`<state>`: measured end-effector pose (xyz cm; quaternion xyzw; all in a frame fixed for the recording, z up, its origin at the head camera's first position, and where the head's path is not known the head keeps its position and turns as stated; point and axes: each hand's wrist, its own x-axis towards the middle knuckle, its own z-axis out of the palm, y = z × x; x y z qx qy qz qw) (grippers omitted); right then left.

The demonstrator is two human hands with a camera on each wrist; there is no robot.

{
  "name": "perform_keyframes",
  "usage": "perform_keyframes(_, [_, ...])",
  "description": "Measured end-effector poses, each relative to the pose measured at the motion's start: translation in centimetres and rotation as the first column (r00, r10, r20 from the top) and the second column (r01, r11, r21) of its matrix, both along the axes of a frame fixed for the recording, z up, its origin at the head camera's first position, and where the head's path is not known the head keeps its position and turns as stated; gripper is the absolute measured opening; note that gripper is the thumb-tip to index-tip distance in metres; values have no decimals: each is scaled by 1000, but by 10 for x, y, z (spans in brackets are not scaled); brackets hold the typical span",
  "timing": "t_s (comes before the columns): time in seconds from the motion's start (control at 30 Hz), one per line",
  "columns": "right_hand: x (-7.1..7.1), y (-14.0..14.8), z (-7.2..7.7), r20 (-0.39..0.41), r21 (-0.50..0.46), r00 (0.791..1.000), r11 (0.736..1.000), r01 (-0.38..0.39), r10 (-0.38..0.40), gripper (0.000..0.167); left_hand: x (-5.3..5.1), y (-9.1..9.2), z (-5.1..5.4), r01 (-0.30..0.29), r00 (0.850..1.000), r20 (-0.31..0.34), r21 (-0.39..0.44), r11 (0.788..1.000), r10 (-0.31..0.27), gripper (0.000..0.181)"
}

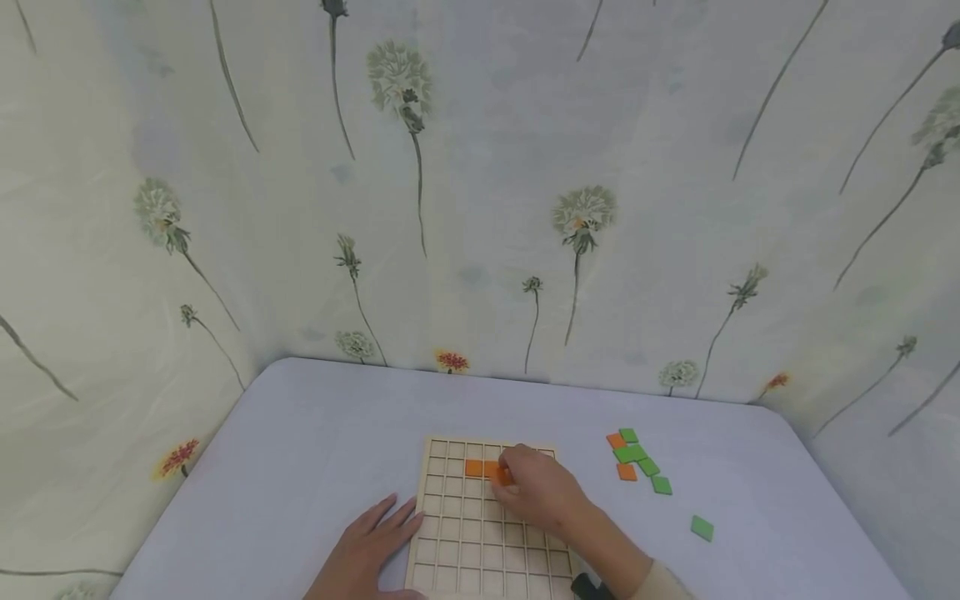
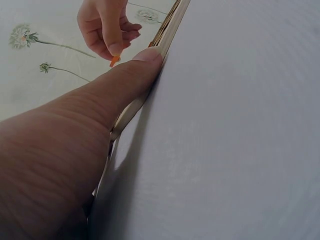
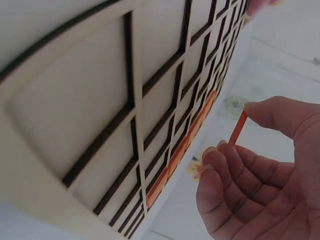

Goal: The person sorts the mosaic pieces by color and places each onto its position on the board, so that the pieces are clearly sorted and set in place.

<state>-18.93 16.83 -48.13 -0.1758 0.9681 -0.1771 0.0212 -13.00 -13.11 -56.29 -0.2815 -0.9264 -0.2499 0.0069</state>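
Observation:
A light wooden grid board (image 1: pixel 449 528) lies on the table. Orange square tiles (image 1: pixel 475 468) sit in a row in its cells near the far edge; the right wrist view shows this row (image 3: pixel 177 155) running along the grid. My right hand (image 1: pixel 543 492) is over the board and pinches another orange tile (image 3: pixel 239 127) between thumb and fingers, held on edge and apart from the grid. My left hand (image 1: pixel 367 546) rests at the board's left side, fingers spread and fingertips touching the frame. In the left wrist view its thumb (image 2: pixel 120 85) lies along the board's edge.
Right of the board lies a loose cluster of green tiles (image 1: pixel 629 453) and orange tiles (image 1: pixel 627 472). One green tile (image 1: pixel 702 527) lies apart, nearer the front right. A flower-patterned cloth (image 1: pixel 480 208) hangs behind the white table (image 1: pixel 330 433).

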Motion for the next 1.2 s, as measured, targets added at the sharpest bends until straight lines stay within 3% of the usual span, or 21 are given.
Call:
perform_keyframes(0.2, [-5, -10, -9, -21, 4, 999, 1000, -30, 30, 17, -2, 2, 7, -8, 996, 88, -21, 1000, 9, 105])
perform_keyframes(0.5, [-9, -19, -17, -9, 31, 998, 997, -68, 68, 23, -3, 1, 8, -15, 992, 125, -36, 999, 20, 106])
perform_keyframes(0.77, [-8, -23, -15, 12, 6, 999, 999, -48, 48, 22, -3, 3, 2, -10, 995, 95, -52, 999, 15, 105])
perform_keyframes(1.03, [-7, -19, -11, 44, -20, 996, 997, -78, 78, 17, -3, 2, 1, -13, 997, 72, -57, 998, 18, 105])
perform_keyframes(1.2, [-8, -17, -10, 42, -55, 993, 993, -105, 107, 14, -3, 1, -2, -7, 1000, 14, -54, 998, 8, 103])
